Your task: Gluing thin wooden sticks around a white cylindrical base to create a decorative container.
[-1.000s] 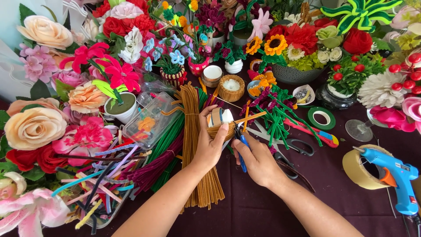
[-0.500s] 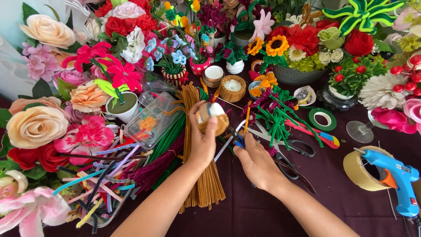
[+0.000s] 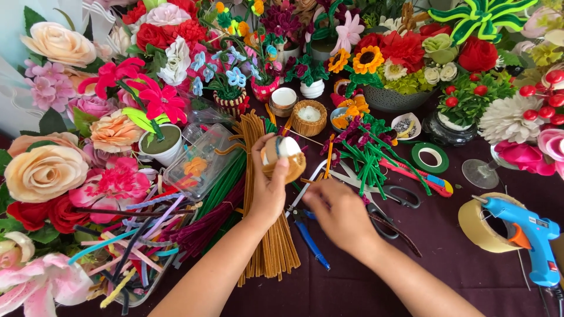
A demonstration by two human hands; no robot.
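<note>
Small wrapped pot, white opening facing up-right, gripped by left hand; right hand's grip unclear.

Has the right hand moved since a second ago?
Yes. The right hand has dropped away from the small pot, down toward the blue-handled pliers on the table.

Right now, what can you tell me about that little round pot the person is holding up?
The small pot is round, with a tan, ribbed-looking outside, perhaps wound with fuzzy wire, and a smooth white filling. It is tilted so its white top faces the camera. The left hand grips it from below, thumb across the front, above the bundle of brown stems. The right hand does not touch it.
</note>
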